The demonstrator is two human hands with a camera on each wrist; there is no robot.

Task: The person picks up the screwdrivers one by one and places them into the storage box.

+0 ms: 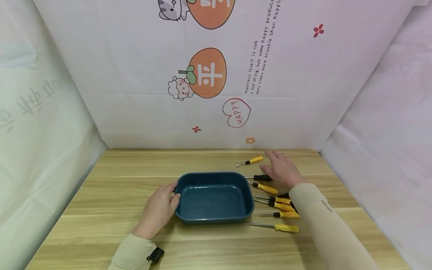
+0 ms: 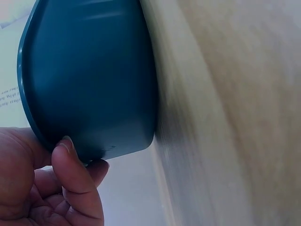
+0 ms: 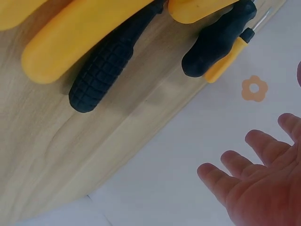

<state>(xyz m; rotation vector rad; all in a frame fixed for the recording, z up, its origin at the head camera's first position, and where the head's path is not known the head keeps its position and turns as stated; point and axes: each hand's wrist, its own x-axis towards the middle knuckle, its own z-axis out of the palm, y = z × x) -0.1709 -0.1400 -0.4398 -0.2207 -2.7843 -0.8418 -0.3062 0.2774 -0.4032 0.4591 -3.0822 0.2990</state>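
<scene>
- Sleeves are sitting nearest the lens, cut off at the bottom edge.
- Table [image 1: 111, 187] is carrying everything; the tray [image 1: 214, 198] is sitting near its middle and serves as the landmark.
- Tray is looking stiff, smooth and probably light; its rolled rim seems the best place to take hold.
- Left hand [image 1: 158, 210] is gripping the tray's left rim, thumb curled over the edge in the left wrist view.
- Right hand [image 1: 282, 170] is hovering right of the tray, fingers spread and relaxed, grasping nothing.
- Screwdrivers [image 1: 277, 204] are lying in a row just right of the tray; they look rigid and light, with ribbed handles offering the surest grip.
- Some handles are hiding under the right forearm, so their count is staying unclear.
</scene>
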